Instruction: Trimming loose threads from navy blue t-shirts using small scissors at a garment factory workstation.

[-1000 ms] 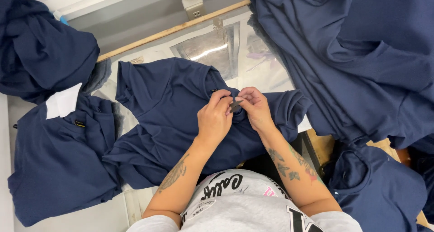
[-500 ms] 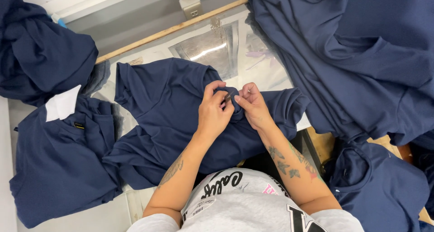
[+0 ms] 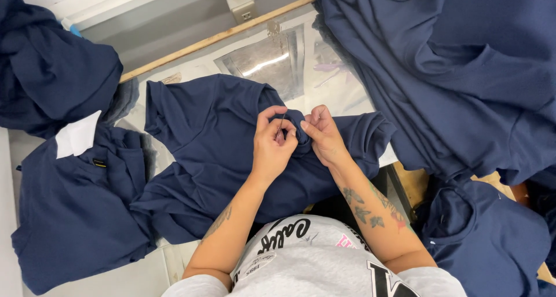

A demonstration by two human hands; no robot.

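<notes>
A navy blue shirt (image 3: 220,135) lies spread on the worktable in front of me. My left hand (image 3: 273,146) and my right hand (image 3: 322,136) meet at a bunched fold of its fabric near the collar area. Both pinch the cloth between thumb and fingers, close together and touching. A thin light-coloured thread or small tool seems to sit between my left fingers; it is too small to tell. Both forearms reach up from the bottom of the view.
A folded navy garment with a white label (image 3: 78,135) lies at the left, under a navy heap (image 3: 52,71). A large pile of navy cloth (image 3: 452,71) fills the right. A shiny metal plate (image 3: 269,57) and wooden strip (image 3: 208,39) lie behind.
My hands have shifted slightly left along the fold and drawn closer together; the shirt's bunched fabric has been gathered a little more between them.
</notes>
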